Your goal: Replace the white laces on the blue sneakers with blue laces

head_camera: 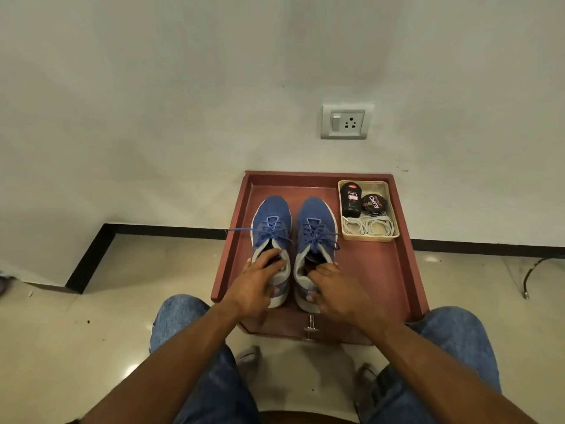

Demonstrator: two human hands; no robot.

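Two bare forearms reach forward from the bottom of frame, one per shoe. Left hand (256,284) sits on the heel end of the left blue knit sneaker (271,237): fingers curled over the grey collar into the shoe opening, thumb down the outer heel side, so it grips the collar. Right hand (337,290) mirrors it on the right blue knit sneaker (316,240), fingers hooked into the opening, thumb against the heel, gripping that collar. Both sneakers stand upright, side by side, toes pointing at the wall, on the left half of a reddish-brown wooden tray-like table (379,270) with raised edges. Both are threaded with thin blue laces (318,232); one loose end from the left shoe runs out over the table's left rim. Rear right corner of the table holds a small cream rectangular basket (394,206), well apart from the hands. In it: a black shoe-polish bottle (351,200) lying flat, a round black polish tin (373,204) just beside it, and coiled white laces (368,226) at the near end. Metal handle (310,327) sticks out of the table's near face between the knees. Blue denim jeans (180,316) on both legs flank the table. White wall socket with switch (347,121) above, glossy tiled floor (76,347) around. Nothing sits between the hands and the shoes.
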